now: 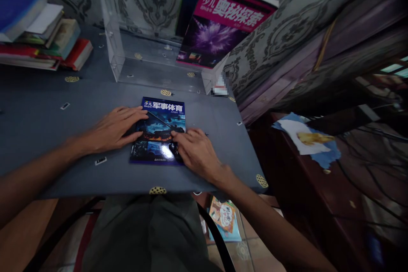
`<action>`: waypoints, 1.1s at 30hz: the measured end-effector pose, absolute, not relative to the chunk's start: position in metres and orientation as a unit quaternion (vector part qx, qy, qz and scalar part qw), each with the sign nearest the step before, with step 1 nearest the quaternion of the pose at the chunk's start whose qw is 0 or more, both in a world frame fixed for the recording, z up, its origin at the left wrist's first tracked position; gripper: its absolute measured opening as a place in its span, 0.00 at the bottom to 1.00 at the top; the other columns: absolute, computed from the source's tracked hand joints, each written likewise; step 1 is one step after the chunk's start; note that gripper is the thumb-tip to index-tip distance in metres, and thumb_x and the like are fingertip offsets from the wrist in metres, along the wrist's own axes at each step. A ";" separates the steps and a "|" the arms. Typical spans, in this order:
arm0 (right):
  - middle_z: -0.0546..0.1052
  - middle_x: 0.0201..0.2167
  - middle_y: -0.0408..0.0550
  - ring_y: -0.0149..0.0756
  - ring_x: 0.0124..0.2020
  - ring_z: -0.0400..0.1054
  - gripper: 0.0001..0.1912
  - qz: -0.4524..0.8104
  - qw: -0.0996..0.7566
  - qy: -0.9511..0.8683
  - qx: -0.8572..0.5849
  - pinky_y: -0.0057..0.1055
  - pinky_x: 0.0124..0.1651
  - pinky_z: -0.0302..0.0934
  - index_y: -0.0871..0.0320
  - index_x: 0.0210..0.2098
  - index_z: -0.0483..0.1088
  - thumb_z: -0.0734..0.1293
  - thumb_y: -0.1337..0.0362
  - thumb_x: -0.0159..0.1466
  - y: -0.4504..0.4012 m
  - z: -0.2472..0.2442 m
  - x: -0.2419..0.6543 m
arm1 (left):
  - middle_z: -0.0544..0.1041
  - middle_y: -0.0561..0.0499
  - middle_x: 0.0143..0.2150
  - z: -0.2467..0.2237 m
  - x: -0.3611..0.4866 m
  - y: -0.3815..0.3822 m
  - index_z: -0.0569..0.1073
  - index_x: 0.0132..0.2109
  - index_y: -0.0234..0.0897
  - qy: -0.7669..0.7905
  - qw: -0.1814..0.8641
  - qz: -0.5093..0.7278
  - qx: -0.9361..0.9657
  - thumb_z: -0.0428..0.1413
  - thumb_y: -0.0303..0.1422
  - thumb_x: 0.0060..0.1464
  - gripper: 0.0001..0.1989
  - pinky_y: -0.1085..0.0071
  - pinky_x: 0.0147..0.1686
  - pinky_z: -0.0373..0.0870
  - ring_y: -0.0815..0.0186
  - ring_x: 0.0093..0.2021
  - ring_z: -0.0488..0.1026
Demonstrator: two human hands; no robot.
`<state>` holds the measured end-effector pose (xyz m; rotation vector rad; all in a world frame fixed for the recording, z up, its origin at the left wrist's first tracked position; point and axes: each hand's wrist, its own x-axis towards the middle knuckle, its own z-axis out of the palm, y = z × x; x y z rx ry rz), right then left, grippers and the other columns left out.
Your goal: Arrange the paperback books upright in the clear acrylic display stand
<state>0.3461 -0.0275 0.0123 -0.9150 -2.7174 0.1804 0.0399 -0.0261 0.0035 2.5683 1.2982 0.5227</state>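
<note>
A closed blue-and-black book (161, 125) lies face up on the grey table, with white Chinese characters across its top. My left hand (116, 129) rests flat along its left side, fingers stretched out and thumb apart, fingertips touching the cover's edge. At the right edge, my right hand (199, 151) is closed over the book's border, with bent fingers and one fingertip on the cover. Its other fingertips are partly hidden. Light glares off the lower part of the cover.
A clear acrylic rack (113, 51) stands behind, holding a magenta-and-purple book (219, 25) and others. Piled books (54, 36) sit at the back left. Past the table's (79, 114) right side is a dark red surface (306, 178). More books (223, 216) lie below, near the floor.
</note>
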 end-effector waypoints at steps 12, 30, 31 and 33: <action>0.79 0.57 0.50 0.42 0.45 0.66 0.10 0.076 0.139 -0.972 -0.172 0.39 0.51 0.61 0.56 0.45 0.73 0.61 0.71 0.71 -0.077 0.021 0.285 | 0.62 0.40 0.74 0.009 0.025 -0.024 0.66 0.69 0.42 0.398 0.148 0.125 0.897 0.50 0.51 0.66 0.30 0.44 0.71 0.52 0.48 0.74 0.57; 0.83 0.35 0.47 0.37 0.31 0.64 0.11 0.129 0.310 -0.895 -0.294 0.35 0.39 0.60 0.57 0.43 0.74 0.62 0.75 0.68 -0.093 0.010 0.376 | 0.63 0.43 0.74 0.006 0.026 -0.023 0.70 0.67 0.45 0.422 0.212 0.156 0.867 0.54 0.53 0.63 0.31 0.41 0.72 0.48 0.43 0.74 0.56; 0.83 0.33 0.46 0.37 0.31 0.65 0.11 0.137 0.317 -0.891 -0.294 0.35 0.39 0.60 0.57 0.44 0.74 0.62 0.73 0.69 -0.090 0.010 0.375 | 0.63 0.43 0.74 0.006 0.026 -0.024 0.70 0.66 0.45 0.424 0.216 0.160 0.865 0.55 0.53 0.62 0.31 0.41 0.72 0.49 0.43 0.74 0.57; 0.83 0.35 0.48 0.38 0.34 0.69 0.10 0.148 0.324 -0.885 -0.300 0.36 0.42 0.63 0.57 0.46 0.74 0.62 0.71 0.70 -0.079 0.011 0.371 | 0.62 0.44 0.75 0.005 0.026 -0.024 0.72 0.65 0.47 0.430 0.223 0.170 0.858 0.55 0.54 0.62 0.30 0.41 0.72 0.51 0.42 0.74 0.56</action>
